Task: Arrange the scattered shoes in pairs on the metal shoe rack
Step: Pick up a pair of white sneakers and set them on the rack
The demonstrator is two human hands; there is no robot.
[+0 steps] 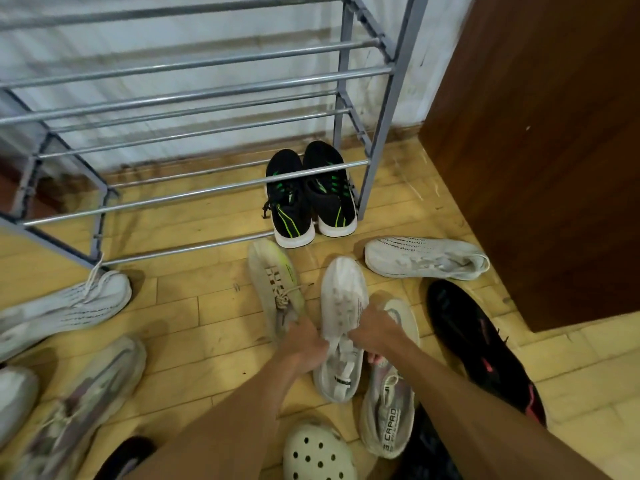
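Both hands were closed on one white sneaker (341,327) just below the centre of the frame: the left hand (304,341) gripped its left side at the collar, and the right hand (375,329) clasped its right side, fingers curled over the upper. That sneaker lay with its toe toward the top of the frame and its heel tab toward the bottom.

Just to its left lay a beige sneaker (277,289) with a yellow-green streak near the toe, touching the left hand. Partly under the right hand, a grey sneaker (388,407) with printed letters on its heel strap lay just beside the held one. A pale clog (317,453) with round holes sat at the bottom centre.

The metal shoe rack (194,98) filled the upper left and centre. On its lowest tier, at the right end, a pair of black sneakers (308,195) with green stripes stood side by side, heels toward the viewer.

Other shoes were scattered on the wooden floor (194,317): a white knit sneaker (426,258) on its side to the right of centre, a matching-looking white knit sneaker (65,310) at the left edge touching the rack's foot, a greyish sneaker (86,400) at lower left, and a black shoe (485,348) with pink accents at lower right. A dark brown cabinet (540,133) stood at the upper right.
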